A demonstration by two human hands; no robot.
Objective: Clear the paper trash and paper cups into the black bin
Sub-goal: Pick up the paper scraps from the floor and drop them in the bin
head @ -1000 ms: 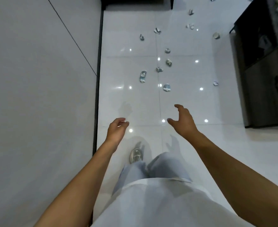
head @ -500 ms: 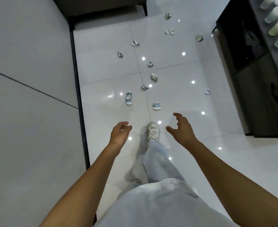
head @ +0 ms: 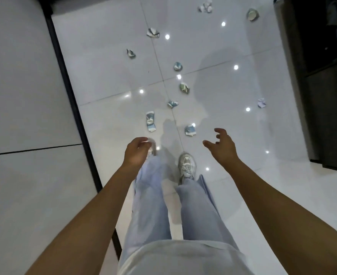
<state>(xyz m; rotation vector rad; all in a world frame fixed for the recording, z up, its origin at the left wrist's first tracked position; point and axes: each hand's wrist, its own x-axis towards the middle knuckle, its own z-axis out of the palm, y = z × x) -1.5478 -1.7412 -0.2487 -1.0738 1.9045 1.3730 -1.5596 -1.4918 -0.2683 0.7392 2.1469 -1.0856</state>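
Glossy white tile floor [head: 233, 135], ceiling-light glints on it, grey wall [head: 21, 96] at 9 o'clock, dark cabinet [head: 326, 116] at 3. Crumpled paper scraps and cups strewn from centre toward 12; nearest scrap [head: 190, 130] just ahead. Left hand [head: 137, 151] and right hand [head: 222, 146]: grip loose, holding nothing.

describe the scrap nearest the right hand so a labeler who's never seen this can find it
Start at the dark cabinet on the right, then cross the white floor to the right hand. The crushed blue-and-white scrap lies just beyond its thumb. Its left neighbour, the flattened strip, is longer.
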